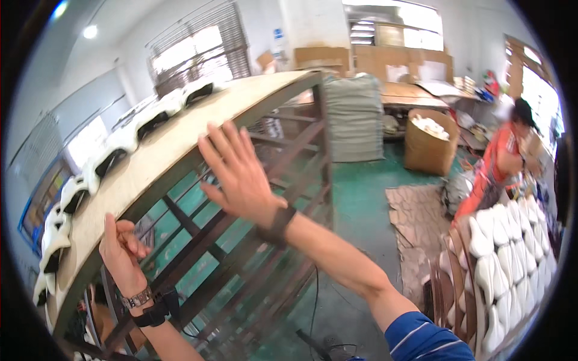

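A tall metal rack (322,129) with a pale board top (174,141) stands in front of me. Along the board's far side runs a row of white, curved, shoe-sole-like pieces (120,141) with dark hollows beneath. My right hand (238,171) is raised at the board's near edge, palm flat and fingers spread, holding nothing. Whether its fingertips touch the edge, I cannot tell. Lower left, my left hand (124,249) is by the same edge, index finger up and the other fingers loosely bent apart, with nothing seen in it. Dark bands circle both wrists.
At the right, a rack holds rows of white sole-shaped pieces (497,271). Beyond it a person in orange (503,156) bends forward. A stacked grey-green sack bale (355,120) and a brown bin (424,153) of white pieces stand behind. Flattened brown sheeting (415,231) lies on the green floor.
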Motion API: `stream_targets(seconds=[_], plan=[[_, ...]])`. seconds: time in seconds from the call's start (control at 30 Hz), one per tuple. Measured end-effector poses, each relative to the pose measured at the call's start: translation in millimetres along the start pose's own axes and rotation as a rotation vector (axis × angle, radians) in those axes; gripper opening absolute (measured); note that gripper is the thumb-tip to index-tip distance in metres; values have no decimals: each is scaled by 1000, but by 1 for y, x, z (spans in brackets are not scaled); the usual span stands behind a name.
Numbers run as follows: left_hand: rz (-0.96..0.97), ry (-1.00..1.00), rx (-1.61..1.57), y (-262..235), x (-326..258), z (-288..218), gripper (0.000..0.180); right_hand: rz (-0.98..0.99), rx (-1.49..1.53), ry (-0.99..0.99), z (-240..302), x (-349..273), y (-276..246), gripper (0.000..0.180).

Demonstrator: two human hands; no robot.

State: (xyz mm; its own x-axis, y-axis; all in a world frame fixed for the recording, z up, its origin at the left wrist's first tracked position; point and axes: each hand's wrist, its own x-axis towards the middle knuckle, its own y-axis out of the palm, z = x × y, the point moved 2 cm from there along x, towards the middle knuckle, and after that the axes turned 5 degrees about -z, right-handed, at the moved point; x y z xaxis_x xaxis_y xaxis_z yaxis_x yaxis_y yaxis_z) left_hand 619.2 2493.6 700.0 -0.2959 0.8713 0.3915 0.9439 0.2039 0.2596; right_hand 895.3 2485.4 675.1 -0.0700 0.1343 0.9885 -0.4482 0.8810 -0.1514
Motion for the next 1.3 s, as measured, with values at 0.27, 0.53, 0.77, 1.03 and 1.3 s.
stream_targets(seconds=[0.27,0.53,0.77,1.03,1.3], plan=[[146,123,34,-28,22,10,51,179,550,-6,223,-38,-255,30],[495,-39,-7,-6,110,69,50,44,-275,-206,448,-51,-393,12],[528,-148,-108,-41,91,69,54,155,-586,118,604,-93,-551,10],[1394,-219,367,-258,-367,322,40,613,-1132,1284,670,-351,-660,14],[2177,-494,997,-373,-793,288,37,615,-1038,2279,852,-522,-801,37]])
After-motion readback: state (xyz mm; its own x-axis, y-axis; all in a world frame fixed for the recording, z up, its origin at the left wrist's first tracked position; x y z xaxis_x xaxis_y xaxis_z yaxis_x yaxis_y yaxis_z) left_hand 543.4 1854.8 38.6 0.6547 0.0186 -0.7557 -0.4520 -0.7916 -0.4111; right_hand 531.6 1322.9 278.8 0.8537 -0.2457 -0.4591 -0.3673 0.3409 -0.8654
